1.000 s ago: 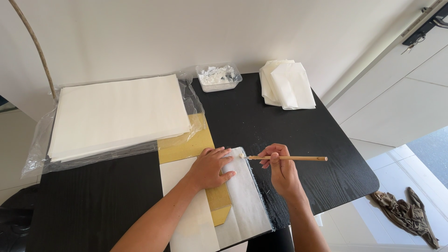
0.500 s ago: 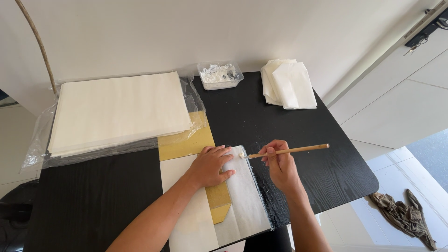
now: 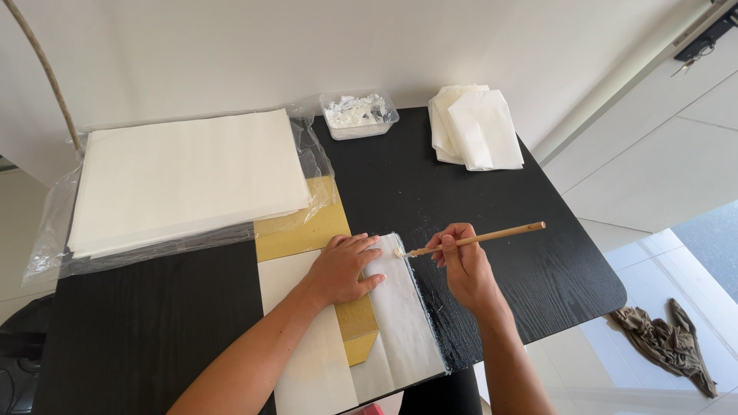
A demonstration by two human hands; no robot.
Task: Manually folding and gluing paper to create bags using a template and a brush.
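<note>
My left hand (image 3: 342, 268) lies flat on a folded white paper sheet (image 3: 400, 315) that covers part of a gold sheet (image 3: 307, 230) on the black table (image 3: 154, 323). My right hand (image 3: 461, 265) grips a thin wooden brush (image 3: 480, 238), held nearly level. The brush's pale tip touches the upper right edge of the white sheet, just right of my left fingertips. A wet smear shines on the table along that edge.
A large stack of white paper (image 3: 184, 177) in clear plastic wrap lies at the back left. A clear tub of white paste (image 3: 357, 114) stands at the back middle, a pile of folded white sheets (image 3: 477, 127) to its right. A brown rag (image 3: 669, 342) lies on the floor.
The brush has tilted so its handle points up to the right, and its tip has moved a little along the sheet's edge. My left hand has stayed pressed on the paper.
</note>
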